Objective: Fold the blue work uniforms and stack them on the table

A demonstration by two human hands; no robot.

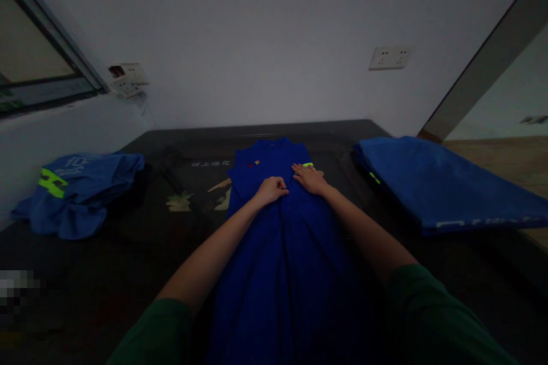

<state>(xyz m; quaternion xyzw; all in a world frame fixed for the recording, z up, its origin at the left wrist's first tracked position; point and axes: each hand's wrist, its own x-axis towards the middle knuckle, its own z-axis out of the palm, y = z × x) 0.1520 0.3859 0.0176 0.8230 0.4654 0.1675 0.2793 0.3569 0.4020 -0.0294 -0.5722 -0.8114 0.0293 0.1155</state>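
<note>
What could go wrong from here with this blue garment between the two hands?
The left hand is curled at the garment's front while the right hand lies flat, so uneven pulling might skew the cloth.
Lengthwise creases run below the hands and could get pressed in.
The blue pile on the right seems to reach past the table's edge, so a bump might make it slide.

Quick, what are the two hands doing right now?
Left hand: fingers curled at the front of the blue garment; whether it grips cloth can't be told.
Right hand: open, resting on the garment.
</note>
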